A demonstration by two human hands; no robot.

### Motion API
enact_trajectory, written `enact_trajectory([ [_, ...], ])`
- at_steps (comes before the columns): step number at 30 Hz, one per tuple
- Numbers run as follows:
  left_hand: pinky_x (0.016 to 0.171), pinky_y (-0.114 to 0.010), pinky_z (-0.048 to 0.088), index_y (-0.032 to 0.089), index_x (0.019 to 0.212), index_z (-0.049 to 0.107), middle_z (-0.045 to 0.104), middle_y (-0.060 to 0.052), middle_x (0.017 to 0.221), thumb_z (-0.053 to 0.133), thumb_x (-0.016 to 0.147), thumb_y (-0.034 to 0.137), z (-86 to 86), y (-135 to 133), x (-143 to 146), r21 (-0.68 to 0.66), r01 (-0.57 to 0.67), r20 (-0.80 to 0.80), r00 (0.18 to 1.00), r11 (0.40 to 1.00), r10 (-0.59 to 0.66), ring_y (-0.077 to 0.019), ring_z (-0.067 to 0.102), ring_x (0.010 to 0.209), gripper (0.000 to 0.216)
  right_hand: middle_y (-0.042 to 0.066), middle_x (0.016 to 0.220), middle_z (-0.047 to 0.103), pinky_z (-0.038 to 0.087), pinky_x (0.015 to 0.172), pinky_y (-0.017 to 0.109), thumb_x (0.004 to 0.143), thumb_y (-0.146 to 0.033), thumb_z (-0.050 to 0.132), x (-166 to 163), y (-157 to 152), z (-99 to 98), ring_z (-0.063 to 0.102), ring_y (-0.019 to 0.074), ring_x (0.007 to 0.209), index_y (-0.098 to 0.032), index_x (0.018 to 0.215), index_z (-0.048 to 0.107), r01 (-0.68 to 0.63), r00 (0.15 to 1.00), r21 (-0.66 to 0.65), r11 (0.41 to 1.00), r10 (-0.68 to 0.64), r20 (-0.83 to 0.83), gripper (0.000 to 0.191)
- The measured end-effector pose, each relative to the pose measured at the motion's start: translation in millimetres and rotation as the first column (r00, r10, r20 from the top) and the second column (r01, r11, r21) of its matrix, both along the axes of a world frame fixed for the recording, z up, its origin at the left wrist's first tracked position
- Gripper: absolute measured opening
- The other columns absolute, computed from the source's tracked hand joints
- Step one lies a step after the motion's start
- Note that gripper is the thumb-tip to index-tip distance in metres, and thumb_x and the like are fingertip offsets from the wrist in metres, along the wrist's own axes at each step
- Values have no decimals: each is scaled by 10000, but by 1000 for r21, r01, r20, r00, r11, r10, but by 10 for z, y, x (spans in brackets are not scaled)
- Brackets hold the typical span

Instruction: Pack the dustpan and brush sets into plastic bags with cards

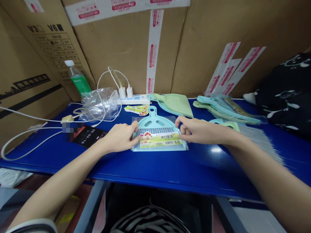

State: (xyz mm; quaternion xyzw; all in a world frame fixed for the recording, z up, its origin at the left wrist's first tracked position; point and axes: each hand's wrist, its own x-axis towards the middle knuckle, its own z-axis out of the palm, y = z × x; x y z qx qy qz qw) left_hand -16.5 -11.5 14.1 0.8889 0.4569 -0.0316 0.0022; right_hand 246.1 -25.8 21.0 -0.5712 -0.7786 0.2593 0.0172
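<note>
A light blue mini dustpan with a brush (155, 124) lies in a clear plastic bag on the blue table (170, 168), with a yellow-green label card (160, 139) across its front. My left hand (120, 137) rests on the bag's left edge, fingers curled and pinching the plastic. My right hand (194, 129) pinches the bag's right edge by the label. Both hands touch the bag at once.
A green dustpan (173, 103) and a stack of bagged dustpans (225, 108) lie behind. A phone (87, 136), crumpled plastic bag (99, 103), power strip (134, 98) with cables, green bottle (77, 79), label cards (137, 110), cardboard boxes (126, 48) and a dark bag (286, 94) surround the spot.
</note>
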Motion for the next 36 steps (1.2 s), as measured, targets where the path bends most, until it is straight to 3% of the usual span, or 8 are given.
enact_trajectory([
  [5,544,-292,370,193,950,460,621,13,603,411,836,273,-9,-7,0,-18,-4,4,1000,1000,4,-200,607,565,147,-24,635,594,371,561,279,656,-187,542,-82,6,-27,567,184,613,-240,881,377,15,999,49,999,-16,31,285],
  [15,545,-285,374,198,956,476,579,33,579,452,783,219,-5,0,10,-16,-8,-1,1000,1000,8,-191,579,545,177,-40,612,522,360,569,286,678,-157,515,-106,-2,-47,548,189,619,-252,852,339,-27,994,91,996,17,105,265],
  [18,594,-302,415,186,1021,516,607,1,656,471,785,200,-16,-13,16,79,-8,-29,1000,997,10,-207,598,621,241,-37,626,540,359,579,290,705,-160,518,-102,-6,-23,540,181,614,-249,859,354,-5,996,68,998,-1,87,242],
  [21,721,-324,450,188,1046,577,644,-61,863,465,831,164,-49,-29,29,225,127,2,991,966,-131,-222,614,814,243,-33,629,544,359,581,291,771,-218,524,-89,-16,13,514,170,593,-242,857,392,-4,998,61,998,1,60,160],
  [24,797,-331,447,222,1102,616,620,-61,913,410,910,165,-98,-50,65,222,350,-1,934,910,-358,-209,593,873,288,-40,599,500,346,577,288,836,-273,499,-100,-31,37,474,162,569,-223,882,473,-22,1000,165,986,18,25,73],
  [27,803,-323,457,264,1194,603,599,-39,896,413,899,121,-153,-66,110,143,442,-26,896,886,-443,-189,587,833,379,-20,634,512,350,601,284,876,-266,476,-143,-32,21,482,161,605,-197,936,596,-169,983,274,947,182,-23,152],
  [31,782,-301,489,276,1262,567,592,-37,943,420,870,83,-198,-68,132,87,419,-22,908,904,-418,-180,601,848,461,30,744,581,369,668,289,890,-202,482,-190,0,-48,527,181,746,-216,983,721,-445,889,323,835,456,44,257],
  [36,778,-300,514,288,1279,563,614,-33,977,426,862,77,-204,-75,133,83,405,-24,914,911,-404,-177,626,860,487,33,696,593,371,680,305,871,-175,541,-173,13,-90,513,182,709,-234,967,763,-560,827,384,734,526,198,249],
])
